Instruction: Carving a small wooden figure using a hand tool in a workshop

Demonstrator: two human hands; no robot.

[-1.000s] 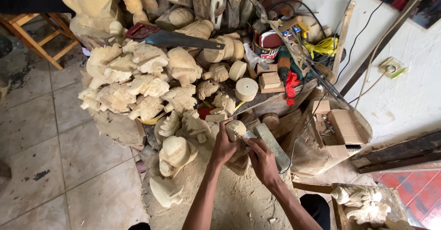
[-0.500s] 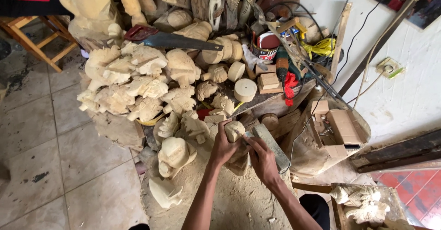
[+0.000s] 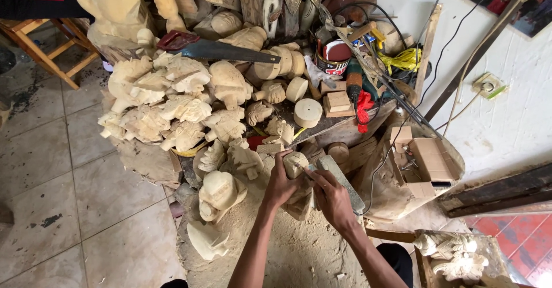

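My left hand [image 3: 280, 184] grips a small pale wooden carving [image 3: 296, 162] from its left side and holds it upright over a sawdust-covered block. My right hand [image 3: 330, 199] is closed around a thin carving tool [image 3: 309, 173], and the tool's tip rests against the right side of the carving. A long grey bar-shaped block [image 3: 340, 180] lies just right of my right hand. Both forearms reach up from the bottom of the view.
A heap of unfinished pale wood carvings [image 3: 172, 104] fills the bench behind. A handsaw [image 3: 221, 49] lies on top of it. Round wood discs [image 3: 307, 112], a tin [image 3: 335, 55], cables and an open cardboard box [image 3: 428, 158] sit to the right. A wooden stool [image 3: 43, 43] stands on tiled floor at left.
Both hands stay on the small carving with only slight shifts of the right hand against it. The pile and tools have not moved.
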